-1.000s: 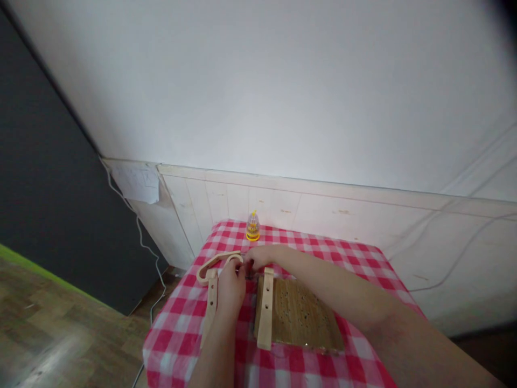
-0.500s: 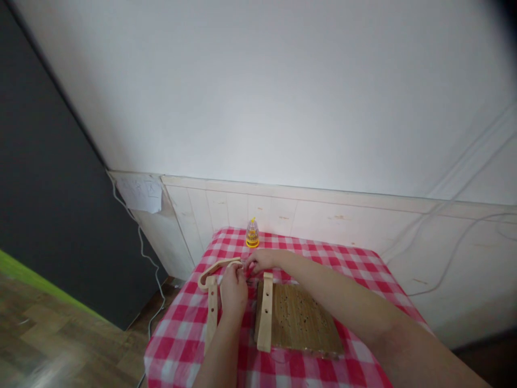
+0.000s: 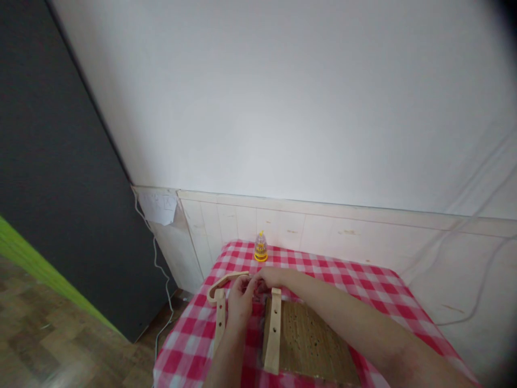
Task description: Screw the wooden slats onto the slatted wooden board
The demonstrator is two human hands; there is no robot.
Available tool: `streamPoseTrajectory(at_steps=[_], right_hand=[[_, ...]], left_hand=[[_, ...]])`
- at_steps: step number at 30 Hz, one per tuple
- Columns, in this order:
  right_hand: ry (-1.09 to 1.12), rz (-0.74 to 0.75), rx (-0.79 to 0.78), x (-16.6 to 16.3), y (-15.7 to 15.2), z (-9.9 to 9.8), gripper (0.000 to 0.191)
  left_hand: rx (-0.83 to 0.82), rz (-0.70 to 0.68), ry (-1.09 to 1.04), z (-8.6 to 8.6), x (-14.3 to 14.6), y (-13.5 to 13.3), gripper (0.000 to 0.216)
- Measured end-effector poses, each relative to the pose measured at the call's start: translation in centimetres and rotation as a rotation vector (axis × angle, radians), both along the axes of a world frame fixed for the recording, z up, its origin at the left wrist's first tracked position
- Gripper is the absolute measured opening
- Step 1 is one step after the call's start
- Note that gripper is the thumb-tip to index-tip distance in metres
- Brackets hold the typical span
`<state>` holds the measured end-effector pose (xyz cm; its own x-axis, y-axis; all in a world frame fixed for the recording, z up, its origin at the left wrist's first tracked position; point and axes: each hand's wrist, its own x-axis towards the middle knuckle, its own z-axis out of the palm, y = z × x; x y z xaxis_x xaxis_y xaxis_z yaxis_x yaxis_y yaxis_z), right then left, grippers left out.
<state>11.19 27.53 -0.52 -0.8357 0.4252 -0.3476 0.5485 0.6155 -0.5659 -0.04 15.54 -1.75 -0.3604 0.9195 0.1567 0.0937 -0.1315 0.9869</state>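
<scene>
From my end, the curved wooden strip (image 3: 232, 275) lay on the table's left side, its far end reaching the fingertips of both hands; whether they touched it, I couldn't tell. I judged it light and stiff, more likely to crack at the bend than to flex, so I'd have held it along the straighter length. The left hand (image 3: 241, 299) had thumb and fingers drawn together, meeting the curled right hand (image 3: 264, 278); anything pinched there was too small for me to make out. Just left of the left hand sat a holed wooden bar (image 3: 220, 312); another holed bar (image 3: 273, 342) lay along the left side of the brown board (image 3: 311, 345), which seemed heavier, best lifted by its edges. Beyond the hands, a clear container with a yellow base (image 3: 261, 250) stood upright on the checked cloth (image 3: 343, 268).
</scene>
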Motion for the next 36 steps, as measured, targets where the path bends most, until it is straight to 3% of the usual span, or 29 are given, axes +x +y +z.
streamPoseTrajectory(at_steps=[4, 8, 11, 14, 20, 27, 31, 36], right_hand=[[0.123, -0.209, 0.023, 1.7, -0.5, 2.5, 0.035], [0.310, -0.508, 0.054, 5.5, -1.5, 5.9, 0.034], [0.440, -0.745, 0.075, 8.5, -4.3, 7.8, 0.033], [0.602, -0.866, 0.027, 10.0, -8.7, 8.5, 0.041], [0.825, -0.878, -0.165, 9.0, -14.9, 6.7, 0.027], [0.817, -0.837, -0.264, 7.6, -15.2, 3.0, 0.047], [0.764, -0.856, -0.153, 7.4, -14.8, 1.1, 0.037], [0.723, -0.851, 0.119, 7.7, -15.3, 1.0, 0.025]], left_hand=[[-0.015, -0.030, -0.104, 0.6, 0.2, -0.3, 0.028], [-0.007, -0.061, -0.192, 1.2, 0.6, -0.6, 0.036], [0.024, -0.094, -0.242, 1.4, 0.8, -0.6, 0.037], [0.043, -0.160, -0.272, 1.6, 0.9, -0.9, 0.030], [0.002, -0.386, -0.292, 2.6, 1.0, -2.4, 0.037], [-0.024, -0.448, -0.235, 2.1, 1.4, -2.3, 0.039], [-0.047, -0.397, -0.173, 1.5, 1.8, -1.7, 0.040], [-0.142, -0.326, -0.049, 0.5, 1.6, -1.3, 0.038]])
